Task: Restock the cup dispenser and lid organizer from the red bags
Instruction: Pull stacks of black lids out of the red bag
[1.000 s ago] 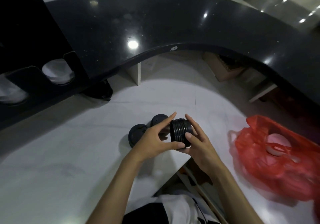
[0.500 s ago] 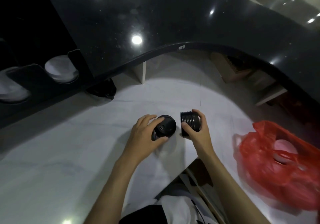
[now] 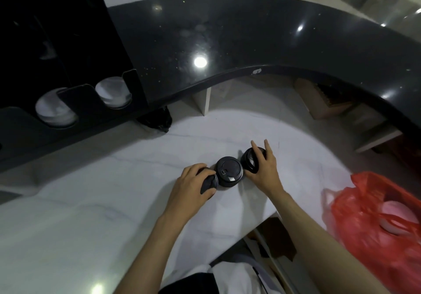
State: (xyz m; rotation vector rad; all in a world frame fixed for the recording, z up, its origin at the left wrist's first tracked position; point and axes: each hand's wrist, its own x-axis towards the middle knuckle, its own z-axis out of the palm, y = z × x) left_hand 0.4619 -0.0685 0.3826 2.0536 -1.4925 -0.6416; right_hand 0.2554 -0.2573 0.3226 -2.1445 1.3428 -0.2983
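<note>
- head view: white marble-look counter point(image 3: 95, 202) in front, curved black countertop point(image 3: 250, 38) raised behind it
- three black lid stacks in a row on the white counter, close together, neighbours look touching
- left hand point(image 3: 193, 189) lies over the left lid stack point(image 3: 208, 184), fingers curled round its top, thumb at the near edge; most of that stack hidden under the hand
- middle lid stack point(image 3: 229, 172) stands free between the hands, top lid facing up, sip tab visible; small raised mark on the lid, too small to read
- right hand point(image 3: 265, 168) grips the right lid stack point(image 3: 250, 160), thumb on the near side, index and middle fingertips sticking up past its far edge; stack looks tilted toward the middle one
- red bag point(image 3: 382, 225) on the counter, right of the hands, well apart from the lids; mouth open, pale round things inside, likely lids or cups, cannot tell which
- black organizer point(image 3: 86, 102) at left on the black top, two front slots each showing white round lids point(image 3: 112, 92), second slot point(image 3: 55, 111) lower left
- small dark bag-like thing point(image 3: 157, 120) under the black top's edge, unclear
- cardboard box point(image 3: 319, 98) and shelves under the curved top, blurred
- no readable brand, label or writing anywhere
- person's white and dark clothing point(image 3: 223, 280) at bottom edge
</note>
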